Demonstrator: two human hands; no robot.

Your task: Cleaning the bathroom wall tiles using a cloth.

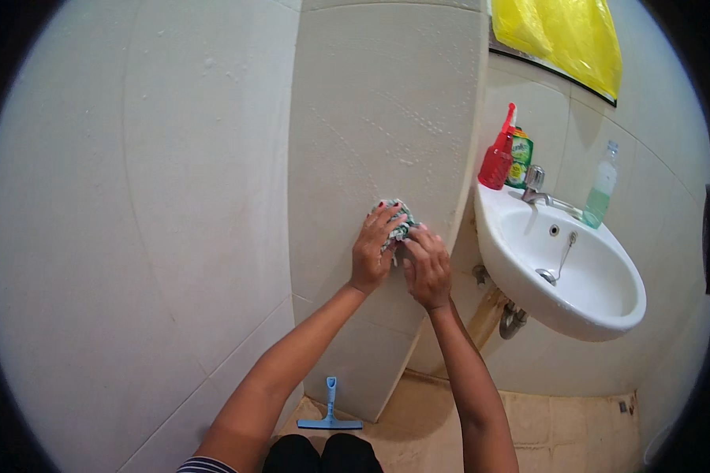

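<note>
A crumpled green-and-white cloth point(401, 220) is bunched up against the tiled wall panel point(384, 136) in front of me. My left hand point(374, 251) presses on it from the left, fingers spread over its upper part. From the right, my right hand point(429, 266) grips the cloth's edge with bent fingers. Streaks of white suds or droplets run over the tiles above both hands. Part of the cloth is hidden beneath my fingers.
To the right, a white wall-mounted washbasin point(568, 284) carries a tap point(535, 183), a red spray bottle point(498, 156), a green product bottle point(519, 156) and a clear bottle of greenish liquid point(600, 192). Below, a blue squeegee point(330, 408) stands by the wall. Yellow plastic point(559, 35) hangs above.
</note>
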